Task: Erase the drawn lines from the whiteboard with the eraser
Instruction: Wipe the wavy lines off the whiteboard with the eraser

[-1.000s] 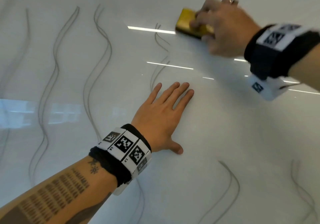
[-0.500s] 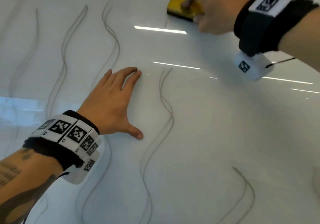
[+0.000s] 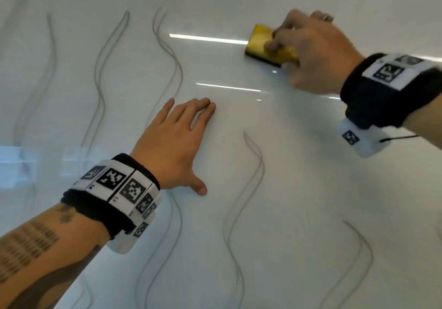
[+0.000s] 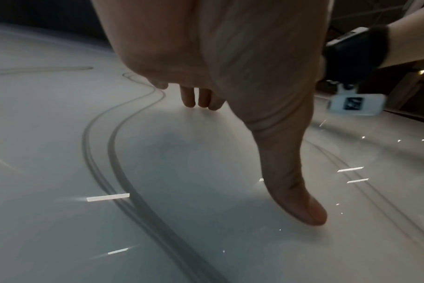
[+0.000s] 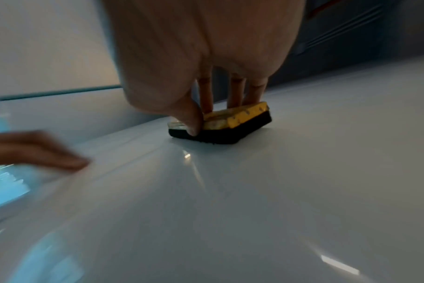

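Since a second ago the right hand [image 3: 318, 53], clamped on the yellow, black-felted eraser [image 3: 267, 45], has wiped away the upper stretch of one grey wavy line [image 3: 253, 177] on the glossy whiteboard [image 3: 299, 201], leaving many still to erase, while the left hand [image 3: 172, 146] lies flat, fingers apart.

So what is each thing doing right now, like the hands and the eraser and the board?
Right hand: grips the eraser, pressing it down.
Eraser: yellow top up, dark pad flat on the whiteboard.
Left hand: fingers straight, resting flat on the whiteboard.
Whiteboard: partly wiped, wavy lines still on it.

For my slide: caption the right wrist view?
Right hand pressing a yellow-backed eraser flat against the glossy whiteboard.
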`<state>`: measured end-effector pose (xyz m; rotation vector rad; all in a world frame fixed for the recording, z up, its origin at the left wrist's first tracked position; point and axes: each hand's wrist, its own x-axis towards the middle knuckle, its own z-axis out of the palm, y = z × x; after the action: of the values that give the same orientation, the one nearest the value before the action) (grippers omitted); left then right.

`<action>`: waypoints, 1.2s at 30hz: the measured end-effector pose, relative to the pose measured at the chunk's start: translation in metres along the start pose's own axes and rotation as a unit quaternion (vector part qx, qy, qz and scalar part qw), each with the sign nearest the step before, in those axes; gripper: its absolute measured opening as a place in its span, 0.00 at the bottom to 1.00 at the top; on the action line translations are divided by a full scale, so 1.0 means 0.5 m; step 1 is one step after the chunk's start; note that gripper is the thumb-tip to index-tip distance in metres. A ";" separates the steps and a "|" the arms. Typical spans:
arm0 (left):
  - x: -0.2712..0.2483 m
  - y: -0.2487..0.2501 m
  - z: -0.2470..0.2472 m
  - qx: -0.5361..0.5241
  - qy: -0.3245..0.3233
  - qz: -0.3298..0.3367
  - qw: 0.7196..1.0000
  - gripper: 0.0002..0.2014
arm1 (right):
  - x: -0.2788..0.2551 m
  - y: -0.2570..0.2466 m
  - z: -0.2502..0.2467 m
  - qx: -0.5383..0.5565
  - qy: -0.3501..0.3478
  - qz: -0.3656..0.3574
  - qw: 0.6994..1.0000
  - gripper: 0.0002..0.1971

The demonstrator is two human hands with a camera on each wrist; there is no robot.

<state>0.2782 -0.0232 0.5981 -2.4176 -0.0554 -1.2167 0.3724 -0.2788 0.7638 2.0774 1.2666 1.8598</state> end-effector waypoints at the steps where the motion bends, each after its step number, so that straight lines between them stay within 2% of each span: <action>1: -0.002 -0.001 0.000 -0.002 0.001 0.001 1.000 0.80 | 0.013 0.000 -0.001 -0.003 0.015 0.025 1.000 0.20; 3: -0.002 -0.003 0.002 -0.001 0.004 0.003 1.000 0.79 | -0.020 -0.053 0.017 -0.003 0.028 -0.017 0.999 0.20; 6: -0.001 -0.003 0.004 0.001 0.009 0.007 1.000 0.79 | -0.195 -0.160 0.076 0.034 -0.015 -0.141 0.989 0.24; 8: 0.001 -0.002 0.005 0.004 0.007 0.011 1.000 0.79 | -0.304 -0.204 0.099 0.037 -0.030 -0.176 0.983 0.26; 9: 0.002 -0.002 0.006 0.009 0.006 0.013 1.000 0.79 | -0.323 -0.201 0.101 0.028 -0.034 -0.185 0.982 0.26; 11: 0.003 -0.006 0.007 0.017 0.007 0.015 1.000 0.79 | -0.287 -0.157 0.089 0.003 -0.037 -0.187 0.982 0.26; 12: 0.003 -0.008 0.007 0.018 0.006 0.017 1.000 0.79 | -0.252 -0.127 0.081 0.001 -0.026 -0.160 0.987 0.24; 14: 0.004 -0.008 0.009 0.013 0.007 0.021 1.000 0.79 | -0.185 -0.068 0.052 0.000 0.024 -0.061 0.998 0.21; 16: 0.002 -0.009 0.011 0.004 0.009 0.017 1.000 0.79 | -0.172 -0.066 0.047 0.008 0.056 -0.006 0.998 0.20; 18: 0.003 -0.009 0.013 0.002 0.011 0.017 1.000 0.79 | -0.225 -0.122 0.072 0.004 0.061 -0.050 0.997 0.21; 21: 0.004 -0.011 0.012 0.000 0.017 0.024 1.000 0.79 | -0.342 -0.230 0.111 0.024 -0.009 -0.152 0.988 0.24; 24: 0.004 -0.019 0.017 -0.007 0.027 0.028 0.999 0.79 | -0.330 -0.203 0.108 -0.001 -0.031 -0.178 0.984 0.27; 28: -0.018 -0.047 0.024 -0.012 0.054 0.045 0.997 0.75 | -0.189 -0.116 0.072 0.004 0.047 -0.049 0.998 0.22; 30: -0.048 -0.082 0.020 -0.034 0.081 0.031 0.996 0.72 | -0.164 -0.131 0.077 0.016 0.077 0.009 0.997 0.21; 31: -0.067 -0.104 0.019 -0.052 0.097 0.017 0.994 0.71 | -0.170 -0.157 0.090 0.019 0.088 0.016 0.996 0.22; 33: -0.109 -0.147 0.024 -0.073 0.111 -0.009 0.991 0.71 | -0.204 -0.236 0.120 0.036 0.073 -0.030 0.996 0.23; 36: -0.164 -0.194 0.042 -0.038 0.065 -0.023 0.997 0.72 | -0.249 -0.345 0.151 0.031 -0.020 -0.181 0.983 0.30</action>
<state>0.2223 0.0855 0.5584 -2.4065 -0.0273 -1.4183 0.3581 -0.2075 0.5502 1.7523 1.5838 1.6289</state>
